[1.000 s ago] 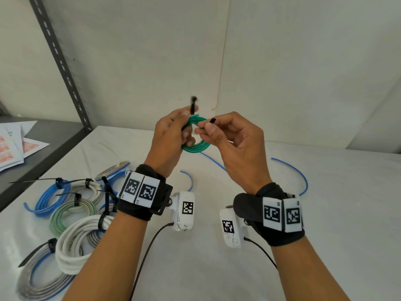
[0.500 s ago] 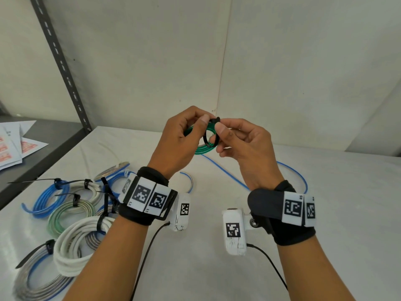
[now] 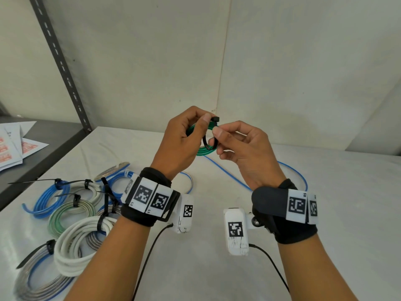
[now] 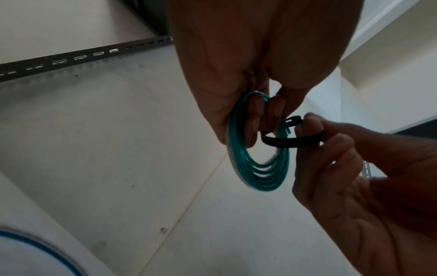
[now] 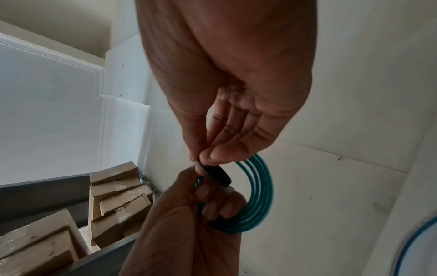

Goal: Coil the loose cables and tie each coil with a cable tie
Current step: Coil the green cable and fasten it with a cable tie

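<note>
L hand (image 3: 180,142) grips the green cable coil (image 4: 260,168) up in the air above the bench's (image 3: 217,268) back edge, w/ R hand (image 3: 243,148) pinching the black cable tie (image 4: 290,142) looped thru the coil (tied coils (image 3: 71,213) sit by bench's left edge).

White worktop (image 3: 325,213) set into a corner of off-white panel walls (image 3: 152,61); vertical seam in the back wall (image 3: 223,61). Dark slotted steel upright (image 3: 58,61) leans across the left wall. Beside the worktop on the left, a dark grey shelf (image 3: 43,148) carrying printed papers (image 3: 13,146). Right wrist view: stacked cardboard boxes (image 5: 118,196) by the racking. Even, soft light.
</note>
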`<state>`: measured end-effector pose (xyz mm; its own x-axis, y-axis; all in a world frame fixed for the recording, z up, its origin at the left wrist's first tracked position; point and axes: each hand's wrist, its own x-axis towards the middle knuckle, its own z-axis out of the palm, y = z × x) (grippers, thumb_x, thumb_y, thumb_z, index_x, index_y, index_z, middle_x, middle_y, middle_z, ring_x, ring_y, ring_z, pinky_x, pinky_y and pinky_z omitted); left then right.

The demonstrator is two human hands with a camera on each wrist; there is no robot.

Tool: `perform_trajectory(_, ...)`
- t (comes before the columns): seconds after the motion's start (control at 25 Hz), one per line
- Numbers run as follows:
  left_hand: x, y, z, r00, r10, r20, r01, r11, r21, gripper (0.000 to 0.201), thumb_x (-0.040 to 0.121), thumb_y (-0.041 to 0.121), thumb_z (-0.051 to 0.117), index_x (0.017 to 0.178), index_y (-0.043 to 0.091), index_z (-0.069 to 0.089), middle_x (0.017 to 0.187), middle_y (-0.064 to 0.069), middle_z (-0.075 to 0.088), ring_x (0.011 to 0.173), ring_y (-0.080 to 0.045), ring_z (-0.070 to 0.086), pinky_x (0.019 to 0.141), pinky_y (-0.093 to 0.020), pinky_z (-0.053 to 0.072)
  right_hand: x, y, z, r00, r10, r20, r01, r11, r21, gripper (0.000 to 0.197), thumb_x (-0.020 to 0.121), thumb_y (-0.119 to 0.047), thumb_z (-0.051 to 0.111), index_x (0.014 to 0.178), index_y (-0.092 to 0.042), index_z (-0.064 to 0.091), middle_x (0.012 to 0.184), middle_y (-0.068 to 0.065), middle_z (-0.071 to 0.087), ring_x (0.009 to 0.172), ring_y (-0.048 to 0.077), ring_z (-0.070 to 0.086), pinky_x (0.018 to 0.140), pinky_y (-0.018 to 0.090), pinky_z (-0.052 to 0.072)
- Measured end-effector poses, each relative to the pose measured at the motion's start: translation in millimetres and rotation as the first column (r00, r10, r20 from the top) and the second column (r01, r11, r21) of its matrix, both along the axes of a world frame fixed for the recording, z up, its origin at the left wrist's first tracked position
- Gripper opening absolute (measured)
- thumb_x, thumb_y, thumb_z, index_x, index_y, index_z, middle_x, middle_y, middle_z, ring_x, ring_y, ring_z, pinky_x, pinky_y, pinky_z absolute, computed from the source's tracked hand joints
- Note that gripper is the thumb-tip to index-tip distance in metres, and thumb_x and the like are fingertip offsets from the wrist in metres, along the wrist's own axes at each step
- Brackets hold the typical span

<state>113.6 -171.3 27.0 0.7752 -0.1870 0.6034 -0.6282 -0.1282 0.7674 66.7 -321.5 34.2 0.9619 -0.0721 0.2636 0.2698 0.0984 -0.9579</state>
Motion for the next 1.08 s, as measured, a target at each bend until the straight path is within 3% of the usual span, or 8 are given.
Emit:
perform_trajectory(0.16, -1, 0, 1, 0.998, 0.009, 0.066, -0.013, 0.998, 0.066, 0.021, 0.105, 0.025, 0.05, 0.102, 0.014, 0.067, 0.073, -0.003, 0.063, 0.063, -0.027, 0.051, 0.057, -0.041, 0.044, -1, -3, 3, 0.997, 0.036, -0.062, -0.032, 0.997, 0.075, 0.007, 0.093, -0.013, 0.068, 0.091, -0.006, 0.07, 0.077, 0.009, 0.07, 0.059, 0.014, 0.055, 0.059, 0.021, 0.05)
perform_trajectory(0.24, -3, 0, 1, 0.995, 0.024, 0.098, -0.035, 0.993, 0.109, 0.019, 0.105, 0.022, 0.051, 0.103, 0.012, 0.067, 0.068, -0.002, 0.06, 0.056, -0.008, 0.047, 0.055, -0.028, 0.037, -1, -5, 5, 0.99, 0.078, -0.115, -0.059, 0.984, 0.167, 0.008, 0.093, -0.013, 0.066, 0.088, -0.009, 0.07, 0.074, 0.006, 0.069, 0.058, 0.011, 0.053, 0.057, 0.018, 0.049)
perform_trajectory(0.36, -6, 0, 2, 0.99, 0.045, 0.135, -0.064, 0.988, 0.14, 0.016, 0.104, 0.016, 0.052, 0.103, 0.011, 0.067, 0.065, 0.013, 0.056, 0.057, -0.004, 0.049, 0.057, -0.01, 0.032, -1, -7, 5, 0.982, 0.093, -0.165, -0.052, 0.97, 0.239, 0.01, 0.094, -0.013, 0.066, 0.087, -0.01, 0.073, 0.071, 0.004, 0.067, 0.057, 0.008, 0.052, 0.056, 0.016, 0.049)
perform_trajectory(0.56, -9, -5, -2, 0.98, 0.013, 0.2, -0.06, 0.97, 0.235, 0.014, 0.104, 0.017, 0.051, 0.098, 0.011, 0.063, 0.065, -0.011, 0.056, 0.056, -0.02, 0.043, 0.056, -0.029, 0.037, 4, -10, 0, 0.992, -0.011, -0.123, 0.049, 0.95, 0.309, 0.02, 0.092, -0.01, 0.069, 0.11, -0.003, 0.066, 0.075, 0.008, 0.068, 0.057, 0.009, 0.054, 0.06, 0.017, 0.052)
perform_trajectory(0.72, -7, -8, -6, 0.988, -0.01, 0.156, -0.025, 0.975, 0.221, 0.017, 0.105, 0.019, 0.049, 0.093, 0.012, 0.06, 0.068, -0.011, 0.058, 0.059, -0.024, 0.045, 0.057, -0.032, 0.037, 4, -9, -2, 0.996, -0.049, -0.079, 0.065, 0.975, 0.213, 0.017, 0.092, -0.012, 0.069, 0.107, -0.003, 0.071, 0.076, 0.006, 0.069, 0.06, 0.01, 0.056, 0.064, 0.019, 0.053)
perform_trajectory(0.88, -6, -6, -8, 0.992, -0.036, 0.12, 0.008, 0.975, 0.223, 0.019, 0.105, 0.021, 0.049, 0.091, 0.013, 0.059, 0.071, -0.005, 0.059, 0.062, -0.016, 0.047, 0.06, -0.027, 0.038, 4, -13, -1, 0.99, -0.034, -0.139, 0.051, 0.992, 0.119, 0.012, 0.093, -0.017, 0.069, 0.1, -0.009, 0.076, 0.074, -0.002, 0.058, 0.062, 0.009, 0.045, 0.06, 0.021, 0.044)
perform_trajectory(1.0, -8, -8, -6, 0.989, -0.133, 0.066, 0.113, 0.962, 0.248, 0.022, 0.104, 0.023, 0.049, 0.089, 0.011, 0.058, 0.073, -0.006, 0.061, 0.065, -0.021, 0.05, 0.063, -0.031, 0.04, 7, -20, -1, 0.98, -0.034, -0.198, 0.083, 0.965, 0.248, 0.006, 0.091, -0.013, 0.069, 0.087, -0.014, 0.072, 0.073, -0.004, 0.053, 0.066, 0.01, 0.043, 0.059, 0.022, 0.035)
perform_trajectory(1.08, -14, -12, -5, 0.978, -0.21, 0.008, 0.2, 0.941, 0.274, 0.022, 0.104, 0.018, 0.05, 0.088, 0.007, 0.061, 0.073, 0.006, 0.064, 0.065, -0.01, 0.054, 0.065, -0.025, 0.041, 12, -30, -3, 0.968, -0.118, -0.222, 0.193, 0.916, 0.353, 0.008, 0.091, -0.012, 0.07, 0.084, -0.014, 0.071, 0.069, -0.004, 0.051, 0.065, 0.01, 0.045, 0.056, 0.023, 0.033)
